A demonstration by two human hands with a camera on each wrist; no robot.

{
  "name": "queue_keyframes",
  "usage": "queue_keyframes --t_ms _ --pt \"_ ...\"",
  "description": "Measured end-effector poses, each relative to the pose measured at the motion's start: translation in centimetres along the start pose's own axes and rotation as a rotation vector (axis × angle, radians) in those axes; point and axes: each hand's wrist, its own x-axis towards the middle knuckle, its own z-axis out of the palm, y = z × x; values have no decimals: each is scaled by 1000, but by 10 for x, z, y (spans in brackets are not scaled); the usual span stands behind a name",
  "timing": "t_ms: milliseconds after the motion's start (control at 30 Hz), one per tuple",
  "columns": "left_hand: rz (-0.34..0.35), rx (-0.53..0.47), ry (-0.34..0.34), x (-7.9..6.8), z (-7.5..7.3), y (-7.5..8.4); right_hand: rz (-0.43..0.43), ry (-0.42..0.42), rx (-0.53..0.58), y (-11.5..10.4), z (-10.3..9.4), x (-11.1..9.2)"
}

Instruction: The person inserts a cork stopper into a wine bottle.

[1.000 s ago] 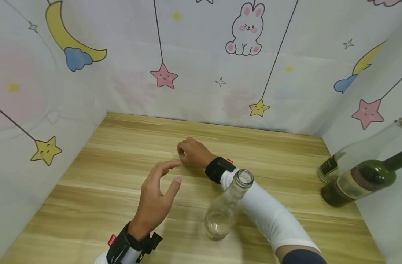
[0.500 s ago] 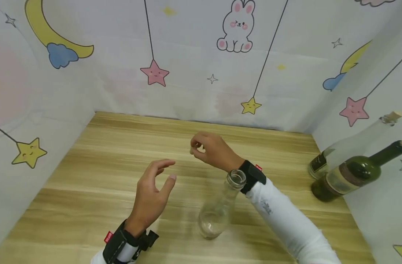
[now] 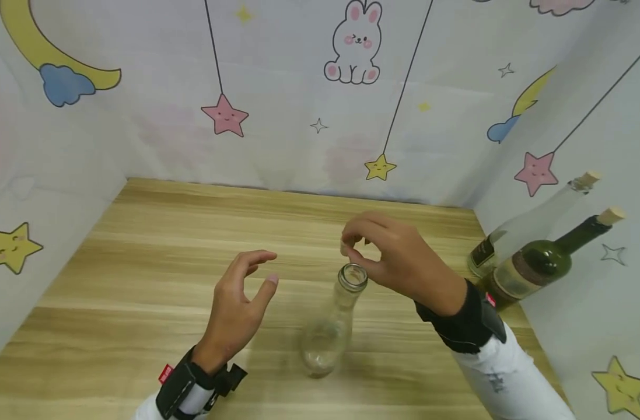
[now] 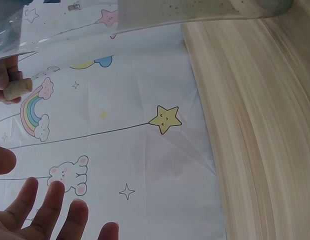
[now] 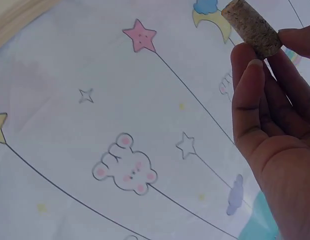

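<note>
A clear glass bottle (image 3: 325,341) stands upright on the wooden table, its mouth uncovered. Between thumb and fingertips my right hand (image 3: 398,256) pinches a cork (image 5: 253,29), held just above and behind the bottle's rim in the head view. The left wrist view shows the same cork at the left, under the blurred glass (image 4: 205,11) of the bottle. To the left of the bottle, my left hand (image 3: 241,303) is held with fingers spread and thumb apart, touching nothing.
A corked clear bottle (image 3: 530,216) and a corked green bottle (image 3: 540,259) stand at the table's right side. White walls (image 3: 277,151) with cartoon prints close off the back and both sides of the wooden table (image 3: 193,233).
My right hand has risen from the table behind the bottle and moved right with the cork, arriving near the bottle's mouth. The left hand stays beside the bottle. The head view has shifted right.
</note>
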Motion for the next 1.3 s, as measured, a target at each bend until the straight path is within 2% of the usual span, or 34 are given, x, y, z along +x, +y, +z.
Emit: queue_keyframes --t_ms 100,267,400,500,567,667,867,1033,1300 --pt "2 1 -2 0 1 1 -51 49 -41 -14 -24 2" --pt "15 -10 -4 0 3 1 -139 195 -61 -35 -63 6" --pt "19 -18 -6 0 3 1 -186 293 90 -38 -76 1" --pt "26 -21 -9 0 3 2 -238 348 218 -34 -73 -2" --pt "31 -23 -12 1 4 3 -264 360 256 -33 -70 -1" --pt "34 -32 -23 2 5 6 -285 336 273 -38 -65 2" --pt "26 -42 -49 3 9 10 -275 242 210 -51 -65 6" --pt "15 -38 -50 1 10 11 -263 220 183 -52 -64 5" --pt "35 -60 -59 1 13 16 -254 185 221 -50 -55 6"
